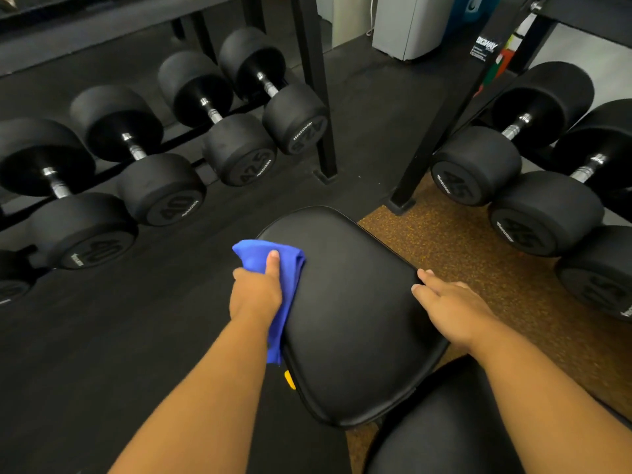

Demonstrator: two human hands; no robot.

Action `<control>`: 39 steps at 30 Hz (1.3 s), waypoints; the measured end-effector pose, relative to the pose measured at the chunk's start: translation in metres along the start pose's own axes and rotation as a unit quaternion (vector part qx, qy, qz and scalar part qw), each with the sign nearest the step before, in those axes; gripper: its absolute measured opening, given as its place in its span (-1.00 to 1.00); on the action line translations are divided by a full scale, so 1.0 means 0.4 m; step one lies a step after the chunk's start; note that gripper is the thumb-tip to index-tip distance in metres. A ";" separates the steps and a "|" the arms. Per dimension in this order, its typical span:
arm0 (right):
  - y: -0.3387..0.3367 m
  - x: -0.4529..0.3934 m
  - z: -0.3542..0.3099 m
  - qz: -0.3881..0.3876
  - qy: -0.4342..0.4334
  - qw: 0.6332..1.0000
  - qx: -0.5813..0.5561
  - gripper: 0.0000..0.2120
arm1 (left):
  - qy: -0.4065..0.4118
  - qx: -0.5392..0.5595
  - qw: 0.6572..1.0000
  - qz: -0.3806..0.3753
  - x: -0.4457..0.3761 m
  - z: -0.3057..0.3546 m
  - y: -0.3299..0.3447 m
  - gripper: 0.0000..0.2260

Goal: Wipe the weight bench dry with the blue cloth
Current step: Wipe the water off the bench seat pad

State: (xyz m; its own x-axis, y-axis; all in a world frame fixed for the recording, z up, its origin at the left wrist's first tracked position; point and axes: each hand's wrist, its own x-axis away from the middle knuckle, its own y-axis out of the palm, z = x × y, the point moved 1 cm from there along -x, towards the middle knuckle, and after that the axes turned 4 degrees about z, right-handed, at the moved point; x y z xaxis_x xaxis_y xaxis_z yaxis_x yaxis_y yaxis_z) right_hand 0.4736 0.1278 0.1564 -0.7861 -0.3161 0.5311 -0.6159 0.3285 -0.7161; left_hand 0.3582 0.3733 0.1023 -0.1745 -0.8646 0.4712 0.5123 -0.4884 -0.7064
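I observe my left hand [254, 295] gripping the blue cloth [285, 268], thumb on top, fingers curled under it, at the left edge of the black padded seat of the weight bench [349, 319]. The cloth hangs partly over that edge. My right hand [451, 309] rests on the seat's right edge, fingers straight (holding nothing). Black dumbbells [191, 138] sit on racks left and right, marked 40, 42.5 and 45.
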 end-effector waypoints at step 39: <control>0.003 0.005 0.026 0.017 -0.029 0.998 -0.055 -0.52 | 0.396 -0.380 0.836 -0.024 0.012 0.209 0.159 -0.34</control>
State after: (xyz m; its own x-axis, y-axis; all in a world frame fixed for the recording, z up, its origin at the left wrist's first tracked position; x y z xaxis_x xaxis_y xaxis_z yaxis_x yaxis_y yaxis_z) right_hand 0.4719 0.1182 0.1521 -0.8045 -0.3530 0.4776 -0.5931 0.4352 -0.6774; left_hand 0.4601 0.3482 0.1039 -0.8353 -0.5023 0.2237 -0.1410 -0.1976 -0.9701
